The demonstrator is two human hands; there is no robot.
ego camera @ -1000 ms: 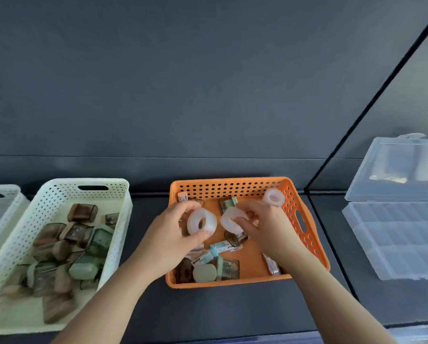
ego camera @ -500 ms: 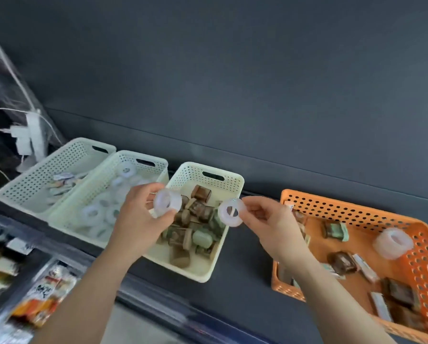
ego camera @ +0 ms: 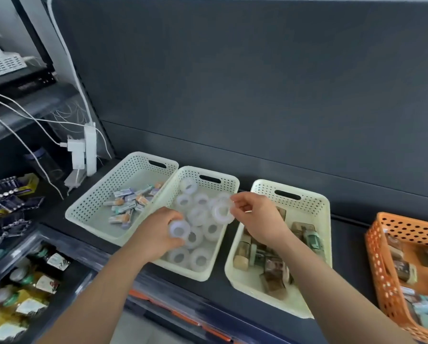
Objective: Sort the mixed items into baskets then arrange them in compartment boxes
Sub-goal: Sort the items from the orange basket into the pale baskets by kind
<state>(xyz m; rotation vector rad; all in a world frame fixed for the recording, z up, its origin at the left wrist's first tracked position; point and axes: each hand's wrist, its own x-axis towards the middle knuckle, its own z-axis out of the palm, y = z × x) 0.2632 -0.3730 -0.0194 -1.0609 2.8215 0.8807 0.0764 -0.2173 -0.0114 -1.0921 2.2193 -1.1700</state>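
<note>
Three cream baskets stand in a row on the dark shelf. The middle basket [ego camera: 229, 184] holds several white tape rolls. My left hand [ego camera: 155, 234] is over its near left side and grips one white tape roll [ego camera: 179, 229]. My right hand [ego camera: 257, 219] is over the basket's right rim and pinches another white tape roll [ego camera: 221, 211] by its edge. The left basket [ego camera: 84, 214] holds small packets. Brown and green items fill the right basket [ego camera: 304, 197]. At the far right is the orange basket [ego camera: 379, 264] of mixed items.
A white power strip [ego camera: 90, 147] with cables hangs at the back left. Batteries [ego camera: 12, 187] and other packaged goods lie on the lower left shelves. A dark wall panel closes the back.
Both hands carried their tape rolls left from the orange basket, past the brown-item basket, to over the middle basket. The view swung left with them.
</note>
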